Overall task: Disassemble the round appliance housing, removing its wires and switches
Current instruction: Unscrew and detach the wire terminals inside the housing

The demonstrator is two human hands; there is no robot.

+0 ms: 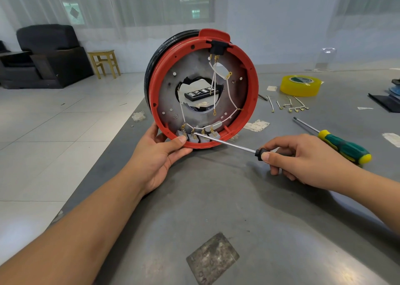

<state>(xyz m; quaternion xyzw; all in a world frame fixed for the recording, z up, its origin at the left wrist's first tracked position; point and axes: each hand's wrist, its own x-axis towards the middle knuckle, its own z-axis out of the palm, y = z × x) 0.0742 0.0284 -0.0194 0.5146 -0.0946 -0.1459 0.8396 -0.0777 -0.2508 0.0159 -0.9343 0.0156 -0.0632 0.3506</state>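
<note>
left hand (161, 152) grips the upright round housing (203, 90) at 6 o'clock on its rim, right hand (300, 159) holds a screwdriver (227, 143) against the switches (198, 136) there; some wires (290, 106) lie removed, most remain.

You're in a bright room w/ pale tiled floor (65, 116). Black armchair (47, 53) sits far left, small yellow stool (105, 62) beside it. Sheer white curtains (121, 5) cover the windows (184, 1).
</note>
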